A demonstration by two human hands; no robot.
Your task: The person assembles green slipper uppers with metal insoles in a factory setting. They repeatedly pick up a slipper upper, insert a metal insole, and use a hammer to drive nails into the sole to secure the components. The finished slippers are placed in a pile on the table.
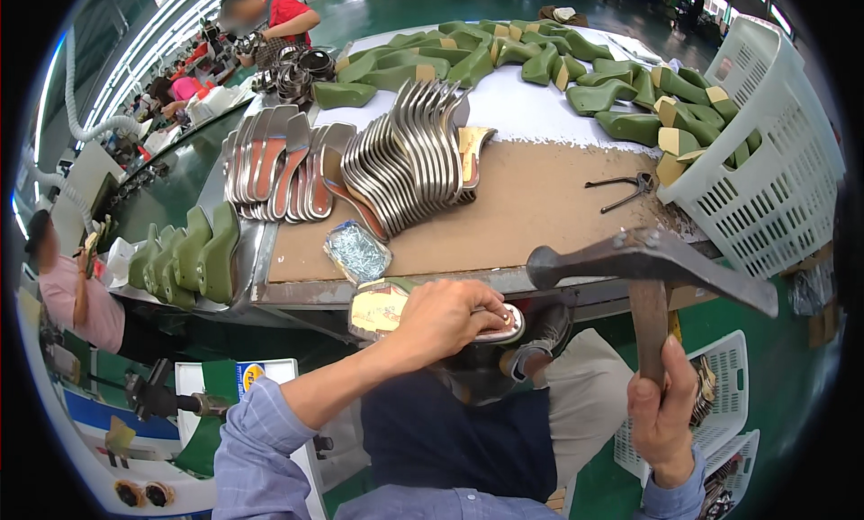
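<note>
My right hand [664,407] is wrapped round the wooden handle of a hammer [650,317], its dark metal head raised above the table's front edge. My left hand [450,320] is closed over a shoe last [376,311] in front of the table, fingers pressed near one end. A pale yellow patch shows on the last's left end, and a reddish sole piece shows under the fingertips. Part of the last is hidden by the hand. Just beyond it, a small tray of nails [358,252] sits on the table edge.
Metal-edged insoles [405,164] stand stacked on the brown board [540,214], beside pincers [625,191]. Green shoe lasts [468,56] cover the far side; more [193,254] stand at left. A white basket [760,160] leans at right. Crates [720,403] sit below. Other people work at far left.
</note>
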